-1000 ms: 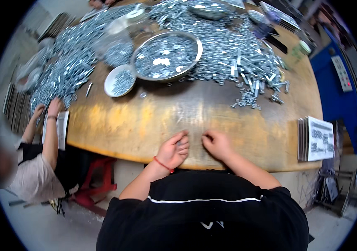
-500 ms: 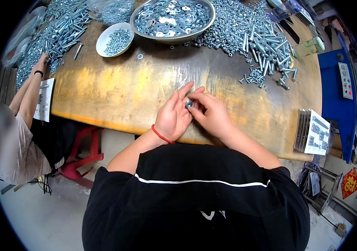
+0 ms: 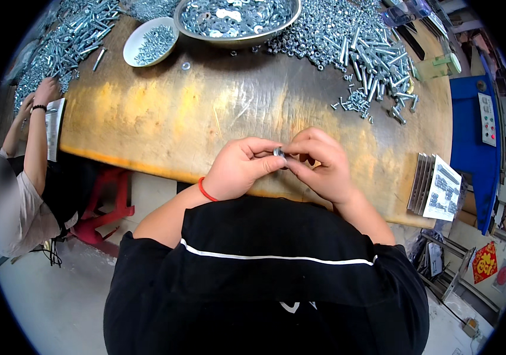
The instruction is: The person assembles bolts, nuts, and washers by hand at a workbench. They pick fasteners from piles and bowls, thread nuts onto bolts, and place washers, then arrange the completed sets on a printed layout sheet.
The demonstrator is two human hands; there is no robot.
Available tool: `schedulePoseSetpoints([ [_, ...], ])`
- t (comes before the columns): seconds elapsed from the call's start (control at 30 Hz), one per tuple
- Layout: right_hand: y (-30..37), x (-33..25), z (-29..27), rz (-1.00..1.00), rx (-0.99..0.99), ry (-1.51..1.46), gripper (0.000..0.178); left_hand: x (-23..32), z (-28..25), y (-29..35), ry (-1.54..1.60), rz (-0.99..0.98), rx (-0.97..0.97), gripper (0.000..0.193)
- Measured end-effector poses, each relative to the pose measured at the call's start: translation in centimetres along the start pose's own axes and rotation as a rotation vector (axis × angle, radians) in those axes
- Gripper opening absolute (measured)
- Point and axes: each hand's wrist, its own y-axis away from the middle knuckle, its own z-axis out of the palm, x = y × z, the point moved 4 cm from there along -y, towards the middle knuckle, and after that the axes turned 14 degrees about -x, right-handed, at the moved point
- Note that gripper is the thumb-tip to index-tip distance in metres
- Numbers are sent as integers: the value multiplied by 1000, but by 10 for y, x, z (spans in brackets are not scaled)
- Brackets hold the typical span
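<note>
Above the near edge of the table, my left hand [image 3: 233,167], with a red cord at its wrist, pinches small shiny round metal washers [image 3: 278,152] between thumb and forefinger. They look like a little stack, though how many there are cannot be made out. My right hand [image 3: 322,164] meets them from the other side, its thumb and fingertips closed at the same washers. The fingers hide part of them.
A steel bowl of washers [image 3: 238,40] and a white bowl of small screws [image 3: 129,52] stand at the back. Piles of bolts [image 3: 84,35] and nuts [image 3: 318,44] flank them. Printed cards [image 3: 442,189] stand at the right edge. A co-worker's hand [image 3: 47,90] is at the left pile.
My left hand has turned from an open palm to a pinch on the washers. The washers have moved slightly right. The co-worker's hands have shifted at the bolt pile.
</note>
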Motion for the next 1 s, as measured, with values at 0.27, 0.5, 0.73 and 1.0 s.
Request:
schedulePoseSetpoints([
  [0.27,14,-9,-3,-91,16,28,31,18,17,4,-193,-42,-9,24],
  [0.5,11,-10,-3,-120,20,53,30,16,13,4,-231,-79,-31,24],
  [0.73,8,5,-15,12,109,-109,29,117,-46,-42,-1022,296,240,24],
  [1.0,4,10,-27,63,166,-16,26,191,-148,-148,-1738,-307,375,31],
])
